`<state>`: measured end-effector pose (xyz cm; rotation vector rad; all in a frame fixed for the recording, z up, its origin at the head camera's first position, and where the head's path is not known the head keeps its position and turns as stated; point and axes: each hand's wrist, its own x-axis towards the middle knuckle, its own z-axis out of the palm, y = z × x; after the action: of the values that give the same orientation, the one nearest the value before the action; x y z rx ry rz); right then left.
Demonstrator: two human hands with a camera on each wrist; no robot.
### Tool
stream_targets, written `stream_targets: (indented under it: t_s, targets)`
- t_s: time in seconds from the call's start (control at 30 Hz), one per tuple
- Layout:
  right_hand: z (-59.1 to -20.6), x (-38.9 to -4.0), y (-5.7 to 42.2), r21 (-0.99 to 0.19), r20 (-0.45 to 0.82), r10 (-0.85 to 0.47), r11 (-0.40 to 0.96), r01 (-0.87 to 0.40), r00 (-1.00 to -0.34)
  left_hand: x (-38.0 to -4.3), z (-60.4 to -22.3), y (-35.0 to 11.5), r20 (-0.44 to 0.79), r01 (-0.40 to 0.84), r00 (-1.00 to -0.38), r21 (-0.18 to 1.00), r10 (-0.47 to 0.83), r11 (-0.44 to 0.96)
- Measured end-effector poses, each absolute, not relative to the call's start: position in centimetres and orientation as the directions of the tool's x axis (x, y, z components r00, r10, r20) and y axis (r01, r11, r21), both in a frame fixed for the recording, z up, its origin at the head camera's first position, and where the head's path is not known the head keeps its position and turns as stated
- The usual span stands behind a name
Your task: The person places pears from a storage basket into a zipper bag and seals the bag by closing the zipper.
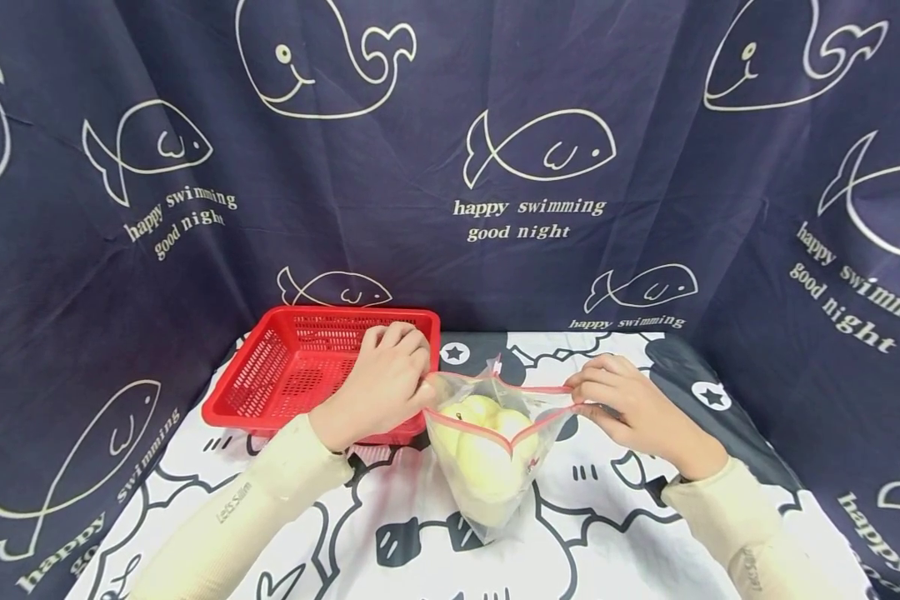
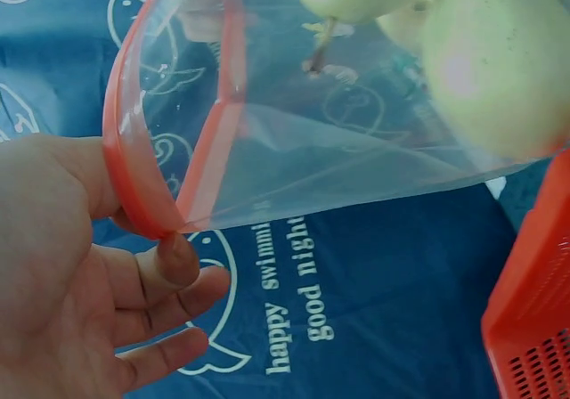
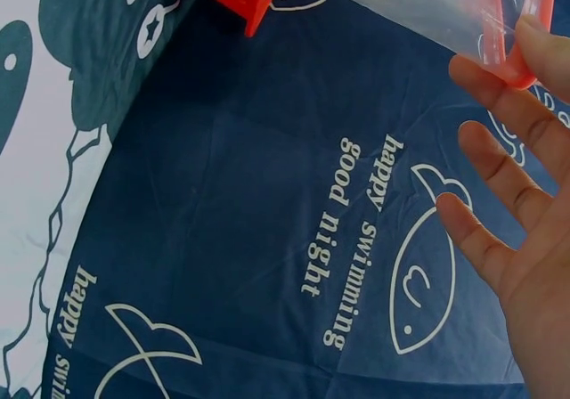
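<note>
A clear zip bag [image 1: 487, 483] with a red-edged mouth holds several pale yellow-green pears [image 1: 487, 450]; one stem shows in the left wrist view. My left hand [image 1: 390, 375] pinches the left corner of the bag's mouth between thumb and finger. At the opposite corner my right hand [image 1: 622, 408] pinches the red edge [image 3: 517, 69], its other fingers spread apart. Between the hands the mouth gapes, and the pears sit low in the bag. In the left wrist view, the left hand [image 2: 98, 265] has its remaining fingers loosely bent below the corner.
A red plastic basket [image 1: 292, 367] with perforated walls stands on the left, just beside and behind the left hand. The table has a white and black patterned cloth [image 1: 390, 575]. A dark blue curtain [image 1: 435, 250] with fish drawings hangs behind and at both sides.
</note>
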<state>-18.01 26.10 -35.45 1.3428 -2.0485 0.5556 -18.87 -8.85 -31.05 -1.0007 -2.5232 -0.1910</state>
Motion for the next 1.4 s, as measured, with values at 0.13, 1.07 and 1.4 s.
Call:
stream_targets:
  t_s: [0.13,1.07,1.4]
  targets:
    - [-35.1,-18.2,26.0,-0.003,0.705,-0.653,0.387,-0.922,-0.276,-18.6,-30.5,-9.0,0.432,0.672,-0.659,-0.029,0.616,0.740]
    - [-34.4,-19.2,25.3,0.019,0.741,-0.628,0.375,-0.927,-0.238,-18.0,-30.0,-9.5,0.380,0.650,-0.718,0.066,0.583,0.757]
    - [-34.5,-19.1,24.9,0.003,0.750,-0.615,0.372,-0.928,-0.244,-18.3,-30.6,-9.6,0.435,0.706,-0.655,0.060,0.618,0.706]
